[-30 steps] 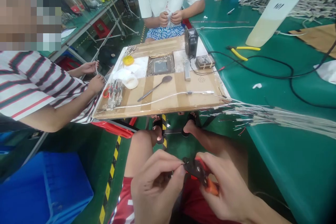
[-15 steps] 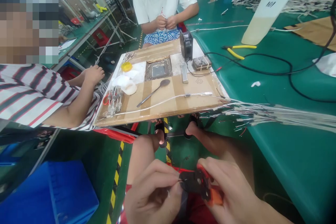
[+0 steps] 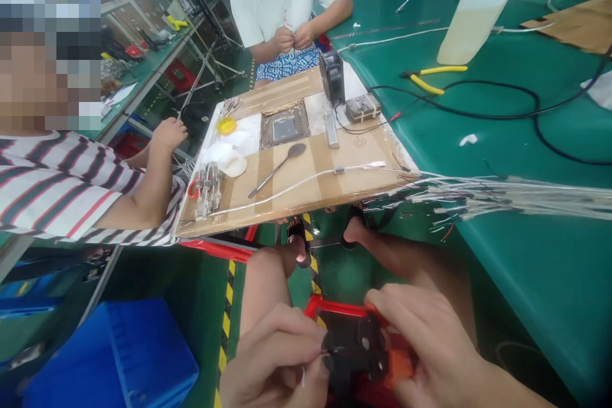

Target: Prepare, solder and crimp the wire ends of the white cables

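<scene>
In the lower middle of the head view, my right hand (image 3: 430,344) is wrapped round the orange handles of a black-headed hand tool (image 3: 356,347). My left hand (image 3: 280,357) is left of the tool, its thumb and fingers pinched on a thin wire (image 3: 327,353) whose end is at the tool's dark head. A short white piece shows below the left fingertips. Both hands are over my lap, below the cardboard-covered table (image 3: 306,188).
The table holds a spoon (image 3: 277,170), a black fan (image 3: 331,76), connectors (image 3: 208,191) and a metal-framed recess. Yellow pliers (image 3: 433,80), a bottle (image 3: 482,6) and wires (image 3: 516,197) are at right. Two people sit left and opposite; a blue box (image 3: 119,357) stands lower left.
The view has shifted slightly. The tool's head has turned and shows broader beside my left fingertips. Both hands keep their holds.
</scene>
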Available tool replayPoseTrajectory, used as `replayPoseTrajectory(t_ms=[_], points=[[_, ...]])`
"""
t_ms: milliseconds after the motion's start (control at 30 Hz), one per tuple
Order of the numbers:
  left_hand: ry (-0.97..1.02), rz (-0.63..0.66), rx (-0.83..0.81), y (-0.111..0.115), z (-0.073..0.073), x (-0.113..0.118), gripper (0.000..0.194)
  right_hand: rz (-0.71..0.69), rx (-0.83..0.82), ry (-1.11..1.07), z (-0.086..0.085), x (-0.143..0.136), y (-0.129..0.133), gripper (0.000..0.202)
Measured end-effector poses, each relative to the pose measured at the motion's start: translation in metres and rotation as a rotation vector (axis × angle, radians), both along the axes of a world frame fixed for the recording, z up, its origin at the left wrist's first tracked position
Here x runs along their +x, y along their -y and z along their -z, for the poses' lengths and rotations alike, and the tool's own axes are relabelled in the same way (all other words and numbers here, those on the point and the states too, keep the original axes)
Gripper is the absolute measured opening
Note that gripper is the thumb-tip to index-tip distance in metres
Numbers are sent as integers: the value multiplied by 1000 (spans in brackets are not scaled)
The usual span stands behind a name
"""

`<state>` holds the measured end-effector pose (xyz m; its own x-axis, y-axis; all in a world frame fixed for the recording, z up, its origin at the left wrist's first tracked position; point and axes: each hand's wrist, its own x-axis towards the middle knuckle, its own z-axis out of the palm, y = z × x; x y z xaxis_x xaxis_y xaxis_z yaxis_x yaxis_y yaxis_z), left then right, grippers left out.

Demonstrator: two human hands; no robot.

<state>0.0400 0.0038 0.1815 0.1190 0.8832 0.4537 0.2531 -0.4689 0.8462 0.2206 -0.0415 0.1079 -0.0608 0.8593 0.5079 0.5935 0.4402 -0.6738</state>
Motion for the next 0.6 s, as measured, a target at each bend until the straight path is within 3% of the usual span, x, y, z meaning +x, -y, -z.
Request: replayPoseTrajectory(t_ms=[267,400,500,600], points=[[2,29,9,0,0,1,43,9,-3,15,-1,-3,1,23],[-5,58,22,5,5,-9,30,5,-20,12,-2,-2,2,25],[-28,187,21,9,8,-20,10,4,-25,8,-2,-1,3,26],[-43,307,32,10,11,-25,10,8,-23,4,-2,-1,3,26]])
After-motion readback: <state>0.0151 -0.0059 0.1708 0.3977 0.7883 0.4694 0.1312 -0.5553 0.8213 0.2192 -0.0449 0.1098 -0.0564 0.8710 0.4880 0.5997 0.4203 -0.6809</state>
